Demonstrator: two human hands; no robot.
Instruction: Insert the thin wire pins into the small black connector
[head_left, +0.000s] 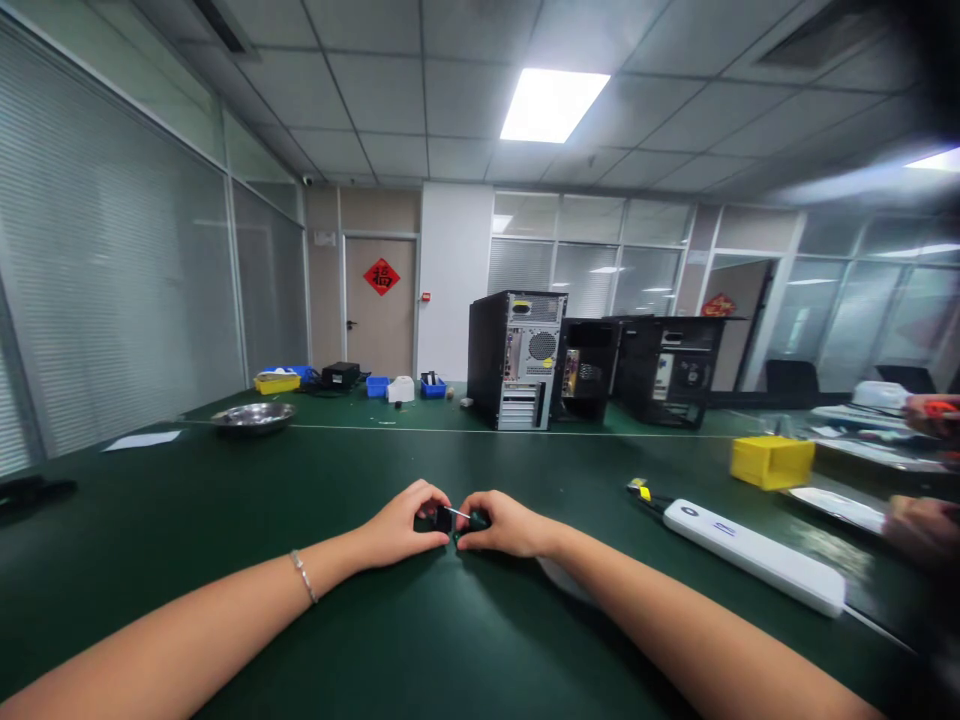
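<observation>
Both hands meet low over the green table (360, 465), near the middle of the view. My left hand (412, 525) is closed on a small black part (443, 519). Fingers of my right hand (501, 522) are wrapped round a small screwdriver with a dark green handle (477, 520). Its thin metal shaft points left and reaches the black part. The exact contact at the tip is too small to tell.
A white power strip (754, 555) lies to the right, beside a yellow bin (772, 462). Black computer cases (489, 360) stand at the back. A metal bowl (256, 418) sits back left. Another person's hands (921, 530) show at the right edge.
</observation>
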